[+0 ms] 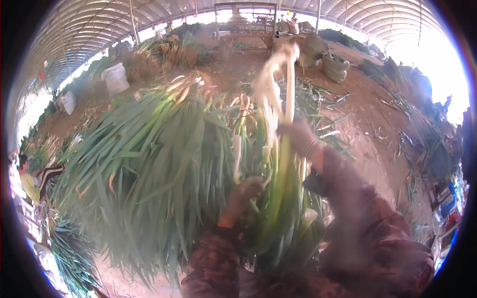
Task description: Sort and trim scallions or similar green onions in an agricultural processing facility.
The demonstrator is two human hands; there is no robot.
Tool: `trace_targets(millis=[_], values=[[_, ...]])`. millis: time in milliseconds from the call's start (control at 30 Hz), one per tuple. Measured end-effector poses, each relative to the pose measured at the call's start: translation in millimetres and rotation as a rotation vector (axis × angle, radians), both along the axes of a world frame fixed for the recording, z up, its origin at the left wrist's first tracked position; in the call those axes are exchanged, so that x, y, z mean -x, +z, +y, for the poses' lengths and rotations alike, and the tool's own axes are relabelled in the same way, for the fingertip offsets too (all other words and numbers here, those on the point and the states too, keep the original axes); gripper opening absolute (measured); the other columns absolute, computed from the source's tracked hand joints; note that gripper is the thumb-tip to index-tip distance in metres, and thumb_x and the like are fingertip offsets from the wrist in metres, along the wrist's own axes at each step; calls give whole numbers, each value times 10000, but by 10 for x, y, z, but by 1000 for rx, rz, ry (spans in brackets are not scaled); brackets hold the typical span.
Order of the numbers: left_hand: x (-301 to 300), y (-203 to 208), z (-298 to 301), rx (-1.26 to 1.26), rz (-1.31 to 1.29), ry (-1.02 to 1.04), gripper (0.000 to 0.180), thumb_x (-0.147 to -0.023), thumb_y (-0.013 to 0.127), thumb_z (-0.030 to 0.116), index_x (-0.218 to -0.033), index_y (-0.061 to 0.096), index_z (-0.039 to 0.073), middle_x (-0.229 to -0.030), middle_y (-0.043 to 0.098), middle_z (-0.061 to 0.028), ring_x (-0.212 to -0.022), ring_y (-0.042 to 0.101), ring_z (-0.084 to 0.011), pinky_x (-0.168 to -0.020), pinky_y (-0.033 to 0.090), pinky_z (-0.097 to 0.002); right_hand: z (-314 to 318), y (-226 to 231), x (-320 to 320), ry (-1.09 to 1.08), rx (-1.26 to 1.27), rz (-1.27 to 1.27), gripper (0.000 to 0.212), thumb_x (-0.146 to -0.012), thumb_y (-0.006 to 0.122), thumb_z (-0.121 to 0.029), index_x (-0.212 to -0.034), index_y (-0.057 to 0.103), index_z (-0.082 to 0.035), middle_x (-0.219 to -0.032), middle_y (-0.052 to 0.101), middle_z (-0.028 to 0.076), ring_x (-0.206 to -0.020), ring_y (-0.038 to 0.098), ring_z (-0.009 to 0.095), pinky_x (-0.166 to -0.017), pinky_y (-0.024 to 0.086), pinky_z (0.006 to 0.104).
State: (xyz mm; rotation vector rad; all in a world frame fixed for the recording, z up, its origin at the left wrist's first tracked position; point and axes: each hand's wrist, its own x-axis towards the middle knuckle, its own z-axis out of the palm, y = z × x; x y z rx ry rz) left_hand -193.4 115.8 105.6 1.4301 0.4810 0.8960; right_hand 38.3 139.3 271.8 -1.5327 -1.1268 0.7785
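My right hand (pixel 299 136), in a glove with a ribbed cuff, is closed around a long green onion (pixel 290 94). Its white stem points up and away, and its green leaves run down toward me. Beside the stem hangs a pale strip of loose skin (pixel 268 92), blurred by motion. My left hand (pixel 248 192) is lower, bent round the onion's green part among other leaves; its fingertips are partly hidden. Just above it a short white stalk (pixel 237 154) stands up. A large heap of green onions (pixel 164 149) spreads out to the left of both hands.
White sacks (pixel 115 79) stand beyond the heap at left, and stuffed sacks (pixel 335 67) at far right. Another person (pixel 31 181) sits at the left edge. Scattered leaves lie on the dirt floor (pixel 357 134). A metal frame (pixel 246 25) stands at the back.
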Motion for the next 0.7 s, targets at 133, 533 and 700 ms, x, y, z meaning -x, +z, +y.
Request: trace_targets(millis=[133,533,700], values=[[118,-39,168,110,-51,170,409,-922,662,307,-1184,609,-3,-965,627,-45,-903,569,-123,-801,471,-294,506,1083,-646,48,-71,-317,348,-795,714,-83,-1120,620,-3,-884,674,29,-781,644,152,-637,543,303],[-330,582,-58,-407,-89,667,1069,-734,862,318,-1487,210,-70,-1503,323,-241,-1412,326,-347,-1154,283,-446,-989,1315,-878,110,176,-1278,556,-753,629,-159,-1305,566,-141,-830,680,192,-769,694,301,-693,574,384],[-471,1395,71,-690,163,849,1108,-718,853,296,-1523,165,-32,-1549,242,-261,-1426,293,-352,-1178,235,-415,-1466,874,-468,273,316,-1294,746,-809,596,-122,-1501,352,-258,-772,660,119,-653,676,245,-570,553,363]])
